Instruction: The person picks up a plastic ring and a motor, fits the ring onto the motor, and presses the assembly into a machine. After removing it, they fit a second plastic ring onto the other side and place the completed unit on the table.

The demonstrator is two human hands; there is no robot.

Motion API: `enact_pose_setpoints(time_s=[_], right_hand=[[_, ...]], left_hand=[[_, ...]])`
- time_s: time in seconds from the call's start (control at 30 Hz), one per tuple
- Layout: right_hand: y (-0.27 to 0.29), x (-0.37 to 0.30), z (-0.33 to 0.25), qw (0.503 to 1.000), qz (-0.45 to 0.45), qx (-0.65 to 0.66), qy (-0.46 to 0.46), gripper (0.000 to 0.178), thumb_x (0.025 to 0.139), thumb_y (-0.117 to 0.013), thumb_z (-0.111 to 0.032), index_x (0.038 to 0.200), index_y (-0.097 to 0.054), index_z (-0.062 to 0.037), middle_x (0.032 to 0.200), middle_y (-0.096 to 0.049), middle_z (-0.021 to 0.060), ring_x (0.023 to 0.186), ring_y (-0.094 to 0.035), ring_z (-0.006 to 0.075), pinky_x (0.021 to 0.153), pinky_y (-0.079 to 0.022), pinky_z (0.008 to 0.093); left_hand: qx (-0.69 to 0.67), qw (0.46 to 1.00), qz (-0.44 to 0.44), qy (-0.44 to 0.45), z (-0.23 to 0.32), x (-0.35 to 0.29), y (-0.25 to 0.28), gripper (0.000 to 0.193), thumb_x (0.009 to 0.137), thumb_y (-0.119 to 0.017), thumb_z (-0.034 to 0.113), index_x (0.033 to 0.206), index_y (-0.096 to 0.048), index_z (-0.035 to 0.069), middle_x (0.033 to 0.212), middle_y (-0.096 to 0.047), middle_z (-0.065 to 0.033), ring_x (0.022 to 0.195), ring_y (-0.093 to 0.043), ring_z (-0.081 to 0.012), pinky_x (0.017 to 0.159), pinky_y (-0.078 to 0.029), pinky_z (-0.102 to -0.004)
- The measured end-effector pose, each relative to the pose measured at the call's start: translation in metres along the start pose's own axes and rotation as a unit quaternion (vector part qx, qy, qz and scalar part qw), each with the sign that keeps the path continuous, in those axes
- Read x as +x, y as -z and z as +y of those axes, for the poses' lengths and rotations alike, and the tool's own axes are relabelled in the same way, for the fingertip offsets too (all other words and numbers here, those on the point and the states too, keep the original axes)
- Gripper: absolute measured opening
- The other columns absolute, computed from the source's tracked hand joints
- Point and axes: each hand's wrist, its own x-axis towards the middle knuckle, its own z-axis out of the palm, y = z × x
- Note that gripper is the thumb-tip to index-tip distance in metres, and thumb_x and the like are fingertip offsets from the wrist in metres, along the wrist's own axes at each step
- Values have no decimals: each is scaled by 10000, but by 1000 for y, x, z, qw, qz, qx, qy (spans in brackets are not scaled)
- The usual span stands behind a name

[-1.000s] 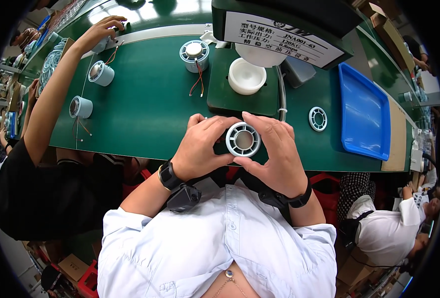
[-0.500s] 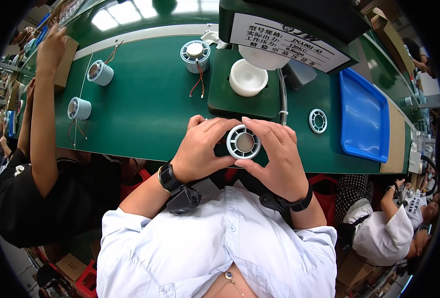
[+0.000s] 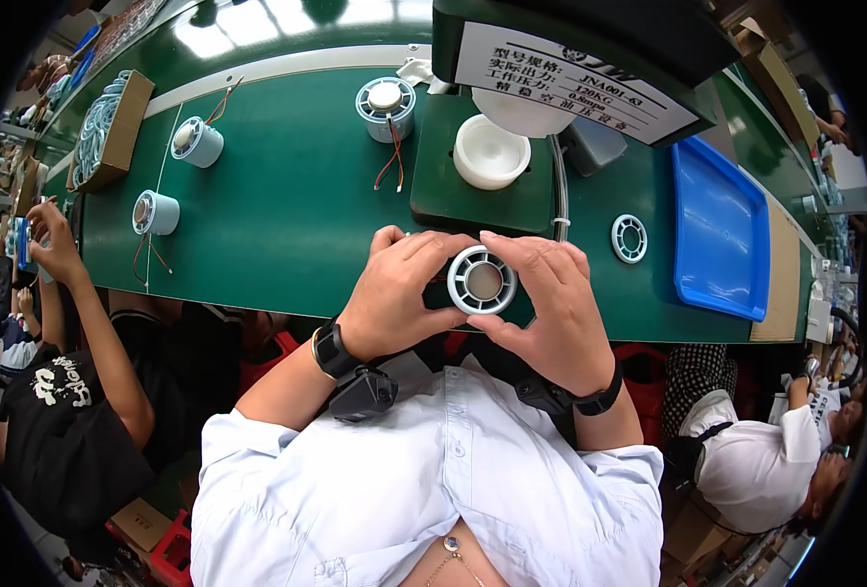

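Note:
My left hand and my right hand meet over the near edge of the green table. Between them they grip a light-blue round motor housing from both sides, fingers along its top and thumbs at its bottom. Its spoked ring face and metallic centre point up at me; its body is mostly hidden. Just beyond my fingers, a white cup-shaped holder sits on the dark green base of a press. A white round press head hangs above the cup.
Similar housings with wires stand at the left, farther back and beside the press. A loose spoked ring and a blue tray lie right. A cardboard box holds light-blue rings. Co-workers sit either side.
My hands and the housing have barely moved. The co-worker on the left has drawn an arm back from the cardboard box, uncovering the rings in it.

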Motion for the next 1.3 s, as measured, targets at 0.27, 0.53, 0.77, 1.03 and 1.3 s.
enact_pose_setpoints(time_s=[0.27,0.53,0.77,1.03,1.3], right_hand=[[15,-11,17,961,123,236,-72,701,719,-792,-123,1351,-503,-32,1281,-589,95,1173,-545,215,1004,-370,336],[18,-27,24,972,125,193,-55,711,731,-794,-147,1355,-479,-15,1322,-566,119,1200,-525,219,1012,-350,322],[15,-28,22,991,79,110,14,694,818,-750,-272,1381,-437,-12,1373,-528,162,1217,-516,256,1025,-366,342],[7,-29,21,500,73,859,-78,611,975,-473,-388,1468,-362,-44,1366,-482,233,1150,-530,317,954,-487,388],[17,-32,24,529,104,839,-75,669,964,-471,-391,1471,-298,10,1346,-507,273,1113,-578,316,927,-483,382]], left_hand=[[-20,1000,1,5,2,-1,3,607,665,-862,249,1198,-603,117,1085,-675,-32,935,-634,-198,841,-351,-360],[-8,997,56,-50,-2,-4,-2,592,658,-866,206,1190,-616,136,1129,-660,-15,972,-627,-182,834,-351,-353],[13,996,58,-66,1,-4,-2,591,649,-864,185,1185,-618,142,1138,-658,-22,996,-625,-184,843,-358,-359],[12,999,31,-15,2,-5,0,650,605,-883,148,1190,-603,99,1119,-668,-43,981,-627,-212,901,-374,-343],[10,1000,24,4,2,-6,2,620,667,-863,194,1214,-582,116,1137,-664,-32,1038,-623,-212,898,-353,-374]])
